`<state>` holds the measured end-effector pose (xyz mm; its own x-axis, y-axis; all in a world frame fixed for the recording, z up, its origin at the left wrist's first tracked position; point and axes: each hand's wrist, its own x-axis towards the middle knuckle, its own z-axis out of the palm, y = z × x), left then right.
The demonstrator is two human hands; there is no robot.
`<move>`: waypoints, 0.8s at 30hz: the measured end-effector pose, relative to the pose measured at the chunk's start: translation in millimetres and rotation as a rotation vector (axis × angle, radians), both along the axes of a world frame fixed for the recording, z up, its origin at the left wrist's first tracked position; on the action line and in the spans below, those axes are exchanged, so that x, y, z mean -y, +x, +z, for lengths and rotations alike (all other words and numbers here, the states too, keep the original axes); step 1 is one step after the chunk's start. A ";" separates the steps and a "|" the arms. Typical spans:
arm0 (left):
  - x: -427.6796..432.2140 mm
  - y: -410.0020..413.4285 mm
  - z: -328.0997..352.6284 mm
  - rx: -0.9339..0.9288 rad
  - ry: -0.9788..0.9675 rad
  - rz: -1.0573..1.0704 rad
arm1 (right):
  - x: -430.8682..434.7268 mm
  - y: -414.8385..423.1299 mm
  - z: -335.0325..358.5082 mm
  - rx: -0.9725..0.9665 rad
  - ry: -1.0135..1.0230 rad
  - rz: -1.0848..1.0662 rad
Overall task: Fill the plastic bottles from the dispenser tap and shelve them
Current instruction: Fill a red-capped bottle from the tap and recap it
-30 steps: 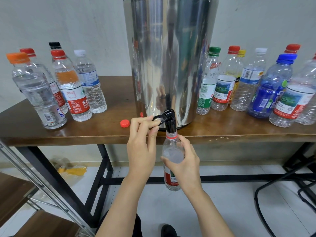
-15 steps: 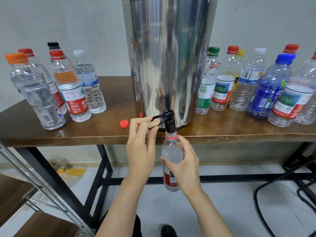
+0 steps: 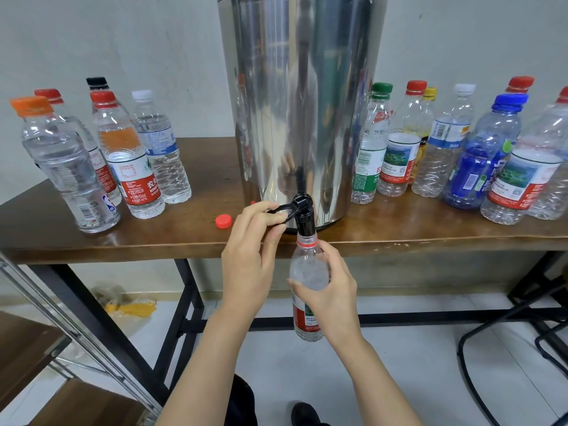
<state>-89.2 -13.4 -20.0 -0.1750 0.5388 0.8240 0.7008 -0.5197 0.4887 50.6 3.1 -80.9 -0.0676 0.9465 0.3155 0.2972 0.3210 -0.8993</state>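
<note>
- 1 bottle (image 3: 307, 272) sits below the worktop (image 3: 399, 235) edge, mouth at the black tap (image 3: 304, 213) of 1 steel dispenser (image 3: 301, 103).
- Right hand (image 3: 332, 290) wraps the bottle body.
- Left hand (image 3: 249, 250) pinches the tap lever.
- On the worktop: 5 left bottles (image 3: 144, 167), capped; right bottles (image 3: 442, 155) showing 7 caps; 1 loose red cap (image 3: 223, 221).

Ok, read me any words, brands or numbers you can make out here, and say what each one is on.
"农夫" over "NONGF", cut off at the edge: red label of the red-capped bottle, left group.
"NBA" logo: label of the orange-capped bottle.
Too blurred or small to read: labels and barcodes of the right-hand bottles and of the bottle under the tap.
No text: steel dispenser.
</note>
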 end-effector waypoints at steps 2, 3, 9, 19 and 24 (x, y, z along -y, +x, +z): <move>-0.4 -2.6 1.5 -0.028 0.002 0.003 | -0.1 -0.2 0.0 0.001 -0.004 0.002; -0.5 -4.0 2.1 -0.046 0.007 0.007 | -0.4 -0.4 0.2 0.002 -0.007 0.004; -0.9 -9.7 4.7 -0.132 0.033 0.040 | -1.3 -0.6 -2.1 -0.002 -0.012 0.002; -6.7 -13.3 4.9 -0.151 0.109 0.028 | -2.8 -1.0 -4.0 -0.013 -0.006 -0.004; -10.3 -12.6 2.8 -0.133 0.129 0.008 | -3.3 -0.9 -2.6 -0.013 -0.013 0.001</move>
<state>-101.8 -3.1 -17.2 -0.0633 0.4258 0.9026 0.7592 -0.5664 0.3205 49.7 6.4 -83.5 -0.0649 0.9505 0.3040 0.2855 0.3096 -0.9070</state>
